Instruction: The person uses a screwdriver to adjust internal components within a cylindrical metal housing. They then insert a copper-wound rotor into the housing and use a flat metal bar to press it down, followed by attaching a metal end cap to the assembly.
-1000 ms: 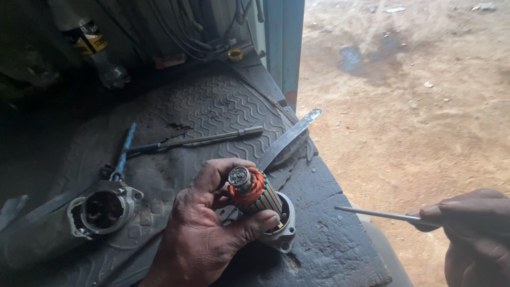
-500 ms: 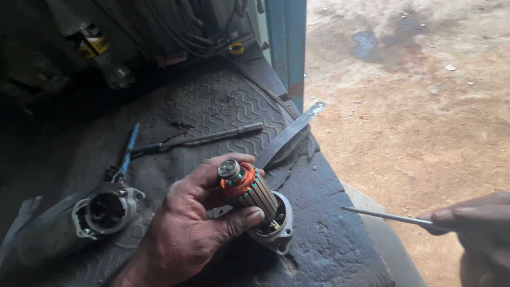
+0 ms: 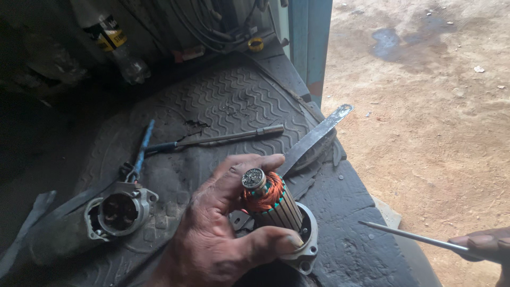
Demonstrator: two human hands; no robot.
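Motor armature (image 3: pixel 271 204), copper windings up, sits gripped in our left hand (image 3: pixel 223 239) within its end housing (image 3: pixel 308 250), so we steady it while our right hand (image 3: pixel 486 247) pinches 1 thin rod (image 3: pixel 409 238).

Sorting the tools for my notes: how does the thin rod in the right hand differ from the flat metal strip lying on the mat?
The thin rod is slender, apparently round and pointed; the flat metal strip is broad and flat with a squared end. The rod is pinched in the right hand out over the dirt ground, while the strip lies unheld on the rubber mat, partly behind the left hand. Both are long, grey metal pieces.
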